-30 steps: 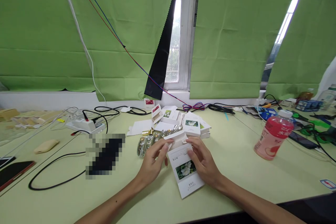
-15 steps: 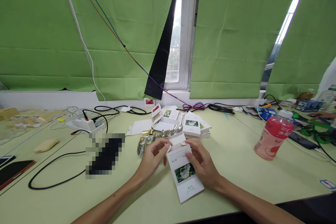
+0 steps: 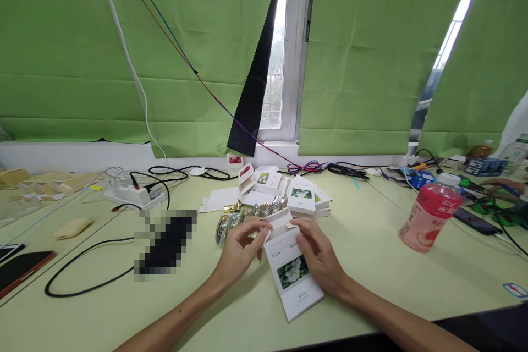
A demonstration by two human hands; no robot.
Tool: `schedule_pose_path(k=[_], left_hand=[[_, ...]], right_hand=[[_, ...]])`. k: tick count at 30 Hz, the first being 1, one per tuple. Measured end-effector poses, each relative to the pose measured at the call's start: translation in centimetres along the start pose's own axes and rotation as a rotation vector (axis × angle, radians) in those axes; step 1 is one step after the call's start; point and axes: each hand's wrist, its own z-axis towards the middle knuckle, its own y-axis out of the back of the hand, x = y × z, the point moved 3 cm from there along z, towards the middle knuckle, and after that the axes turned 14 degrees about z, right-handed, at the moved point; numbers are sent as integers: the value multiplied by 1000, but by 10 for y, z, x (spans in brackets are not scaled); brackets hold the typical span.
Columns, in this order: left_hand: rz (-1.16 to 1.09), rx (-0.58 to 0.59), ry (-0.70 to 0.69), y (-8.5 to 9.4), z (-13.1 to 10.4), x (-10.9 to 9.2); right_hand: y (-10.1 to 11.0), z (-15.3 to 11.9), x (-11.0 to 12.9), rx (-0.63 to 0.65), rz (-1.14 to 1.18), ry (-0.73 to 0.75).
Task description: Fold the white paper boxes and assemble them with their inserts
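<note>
Over the desk (image 3: 371,275), you hold the white box (image 3: 292,274), your left hand (image 3: 242,245) pinching at its open end, your right hand (image 3: 322,256) gripping its side, the end flap (image 3: 276,224) not yet closed.

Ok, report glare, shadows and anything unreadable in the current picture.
Head view: daylight washes out the window; a soft shadow lies on the table by the left hand; fine print on the held box is illegible; a dark patch is pixelated.

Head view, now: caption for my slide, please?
Right hand grips a white flower-print box while the left hand pinches its open end, near silvery items.
</note>
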Motion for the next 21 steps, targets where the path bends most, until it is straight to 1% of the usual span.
schedule_pose_path(k=[5,8,18,21], left_hand=[[132,-105,-130,1,-6,-1],[184,-144,-208,1,-9,-3],[242,-141,-284,0,-13,-2],[253,-148,-286,-1,-14,-1]], right_hand=[[1,1,1,-26,-19,-2],[0,1,0,-29,3,-15],[-1,-1,-2,-58,28,-19],[-1,-1,-3,-61,36,-26]])
